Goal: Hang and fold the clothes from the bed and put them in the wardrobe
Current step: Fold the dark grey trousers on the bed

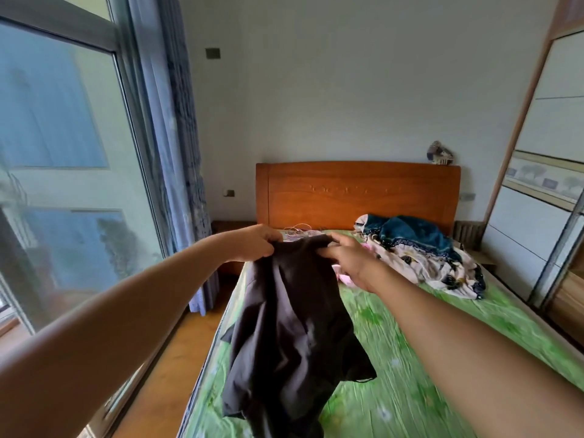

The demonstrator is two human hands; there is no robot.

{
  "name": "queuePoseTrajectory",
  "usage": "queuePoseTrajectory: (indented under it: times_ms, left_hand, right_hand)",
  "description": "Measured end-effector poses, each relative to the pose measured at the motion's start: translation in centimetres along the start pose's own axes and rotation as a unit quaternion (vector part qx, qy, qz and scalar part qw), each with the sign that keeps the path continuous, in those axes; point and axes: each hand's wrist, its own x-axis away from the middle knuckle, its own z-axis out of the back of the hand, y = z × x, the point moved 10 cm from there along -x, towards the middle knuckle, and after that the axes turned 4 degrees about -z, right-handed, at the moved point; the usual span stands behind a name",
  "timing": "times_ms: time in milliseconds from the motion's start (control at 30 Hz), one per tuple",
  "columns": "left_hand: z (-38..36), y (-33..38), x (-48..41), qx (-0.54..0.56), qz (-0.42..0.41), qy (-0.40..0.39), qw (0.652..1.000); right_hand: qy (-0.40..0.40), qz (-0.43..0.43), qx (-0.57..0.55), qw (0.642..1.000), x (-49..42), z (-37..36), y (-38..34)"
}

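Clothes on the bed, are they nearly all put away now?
Not nearly. Nothing shows as finished: no folded stack is in view, and the wardrobe's inside is hidden. In hand: the left hand and right hand grip a black garment by its top edge, hanging over the bed. Left to do: a floral and teal heap by the headboard and a pink item behind the right hand.

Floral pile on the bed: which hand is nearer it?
Right. The right hand sits just left of the pile; the left hand is farther left, across the black garment both grip.
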Motion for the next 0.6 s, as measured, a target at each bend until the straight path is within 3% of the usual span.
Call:
queuePoseTrajectory:
  times_ms: [67, 133, 233, 333, 500, 600]
  left_hand:
    - [-0.3, -1.1, 0.2, -0.058, 0.011, -0.023, 0.998]
    - [-0.6, -0.8, 0.3, -0.032, -0.005, -0.035, 0.999]
    - [-0.5, 1.1, -0.4, 0.017, -0.045, 0.002, 0.999]
    - [-0.2, 2.9, -1.3, -0.036, -0.086, 0.056, 0.994]
    - [0.9, 3.9, -2.0, -0.04, -0.098, 0.108, 0.988]
    - [2.6, 4.3, -1.9, -0.033, -0.101, 0.13, 0.986]
  right_hand:
    - [0.021, 0.05, 0.045, 0.998, -0.2, 0.0, -1.7]
    - [0.027, 0.101, 0.122, 0.987, -0.3, -0.9, -3.4]
    - [0.012, 0.145, 0.22, 0.965, -0.1, -3.0, -4.6]
    - [0.031, 0.172, 0.235, 0.956, 0.3, -3.1, -5.4]
    - [-0.029, 0.068, 0.21, 0.975, -0.1, -1.3, -1.5]
    - [-0.056, -0.009, 0.258, 0.965, -0.3, -1.2, 3.3]
